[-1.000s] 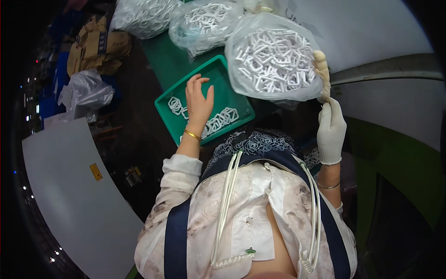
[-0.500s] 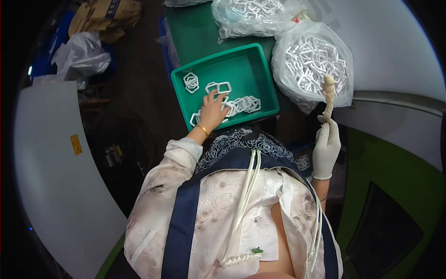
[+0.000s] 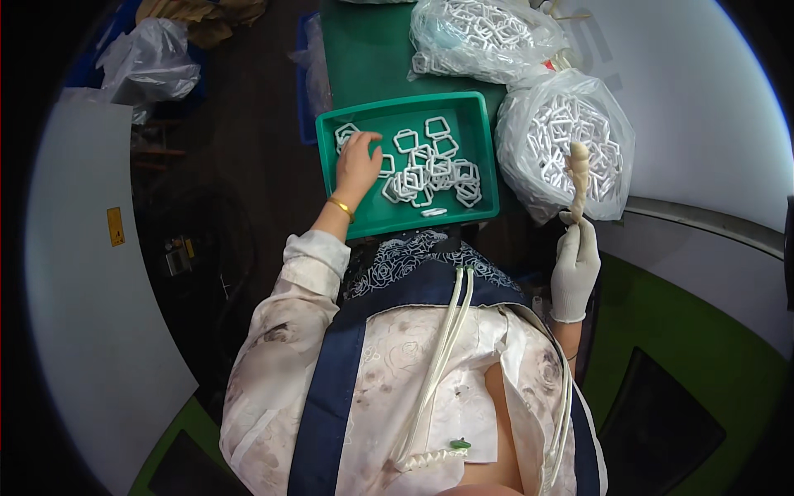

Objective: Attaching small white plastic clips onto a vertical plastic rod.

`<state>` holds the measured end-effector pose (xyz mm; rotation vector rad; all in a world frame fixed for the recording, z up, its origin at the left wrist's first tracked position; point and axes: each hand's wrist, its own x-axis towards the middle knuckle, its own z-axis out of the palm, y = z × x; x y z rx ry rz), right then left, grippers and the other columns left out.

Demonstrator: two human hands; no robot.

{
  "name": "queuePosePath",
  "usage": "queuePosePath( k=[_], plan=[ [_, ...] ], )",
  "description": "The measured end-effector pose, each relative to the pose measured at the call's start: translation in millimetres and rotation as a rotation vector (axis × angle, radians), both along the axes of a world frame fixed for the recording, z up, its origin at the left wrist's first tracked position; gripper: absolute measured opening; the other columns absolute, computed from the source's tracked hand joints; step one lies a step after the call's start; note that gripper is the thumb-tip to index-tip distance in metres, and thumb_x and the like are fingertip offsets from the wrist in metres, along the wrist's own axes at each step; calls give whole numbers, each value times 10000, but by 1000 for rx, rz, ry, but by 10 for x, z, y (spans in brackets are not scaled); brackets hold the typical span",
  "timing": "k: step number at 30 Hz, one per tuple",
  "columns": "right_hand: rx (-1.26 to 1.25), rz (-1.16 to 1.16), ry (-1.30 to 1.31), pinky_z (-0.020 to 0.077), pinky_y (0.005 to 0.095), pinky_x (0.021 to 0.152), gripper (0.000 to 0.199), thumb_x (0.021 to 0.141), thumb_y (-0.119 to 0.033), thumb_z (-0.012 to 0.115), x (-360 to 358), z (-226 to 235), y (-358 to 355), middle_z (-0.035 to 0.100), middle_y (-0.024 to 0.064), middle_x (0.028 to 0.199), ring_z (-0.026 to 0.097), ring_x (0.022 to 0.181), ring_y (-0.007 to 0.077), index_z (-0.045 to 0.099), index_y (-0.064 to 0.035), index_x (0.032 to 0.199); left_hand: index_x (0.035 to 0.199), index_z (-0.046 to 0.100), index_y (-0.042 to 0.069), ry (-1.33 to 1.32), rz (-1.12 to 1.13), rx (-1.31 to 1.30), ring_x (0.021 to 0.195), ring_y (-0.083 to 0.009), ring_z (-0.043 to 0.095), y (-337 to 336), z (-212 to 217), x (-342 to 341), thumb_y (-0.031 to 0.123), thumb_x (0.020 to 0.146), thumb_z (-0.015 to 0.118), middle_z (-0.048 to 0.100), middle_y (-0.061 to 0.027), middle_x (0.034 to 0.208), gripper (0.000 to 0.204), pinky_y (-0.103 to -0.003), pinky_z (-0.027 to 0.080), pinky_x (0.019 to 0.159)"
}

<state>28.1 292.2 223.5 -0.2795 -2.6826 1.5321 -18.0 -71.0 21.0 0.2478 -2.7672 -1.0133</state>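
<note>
My bare left hand [image 3: 357, 169] reaches into a green plastic tray [image 3: 493, 174] at its left side, fingers apart. Its fingertips are over a few white plastic links [image 3: 346, 133], partly hidden beneath them. A loose heap of similar angular white links [image 3: 423, 172] lies across the middle and right of the tray. In a white knit glove, my right hand [image 3: 576, 269] is closed around the lower end of a beige, knobbly stick-like piece [image 3: 580, 178], held upright. What that piece is, I cannot make out.
Clear plastic bags full of white links stand right of the tray [image 3: 571, 149] and behind it [image 3: 475, 33], on a green table [image 3: 372, 58]. A pale machine panel [image 3: 91, 273] is at left, a white curved panel [image 3: 703, 107] at right. Crumpled plastic [image 3: 153, 62] lies far left.
My left hand has moved from the front heap toward the tray's far left corner. The links are now spread more widely. My right hand still holds the beige piece.
</note>
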Motion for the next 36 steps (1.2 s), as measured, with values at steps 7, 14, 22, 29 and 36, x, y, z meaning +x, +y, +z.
queuePosePath(
  k=[7,14,22,29,36],
  plan=[
    [4,52,30,408,246,572,244,1058,-102,505,-132,80,-72,531,17,720,465,619,70,629,52,1201,1021,742,102,-128,-197,51,949,-288,646,496,197,58,188,835,754,680,-83,1002,205,-402,529,844],
    [57,-1,1,410,260,569,231,1055,-99,496,-23,75,-49,531,31,714,469,605,85,642,33,1176,1124,689,135,-196,-422,-155,1107,-318,592,875,-109,-237,91,763,731,622,-78,1146,365,-447,485,948],
    [42,-82,-27,428,278,587,228,1052,-97,491,129,-12,31,576,63,751,481,617,109,645,19,1173,896,714,82,-374,-438,95,916,-320,682,666,-250,-552,167,766,728,712,-106,923,156,-416,546,816],
    [63,-42,17,518,312,751,226,1046,-82,487,161,-15,64,715,159,973,684,814,230,637,23,1179,1218,616,25,-358,-79,249,893,-337,707,543,-368,-892,267,783,742,729,-152,936,513,-417,566,818],
    [52,-13,40,545,341,794,215,1040,-82,499,152,51,45,725,177,989,723,873,287,639,34,1156,1097,613,66,-316,-63,-154,1101,-387,604,735,-258,-891,271,754,774,613,-172,1149,431,-475,524,925]
  ],
)
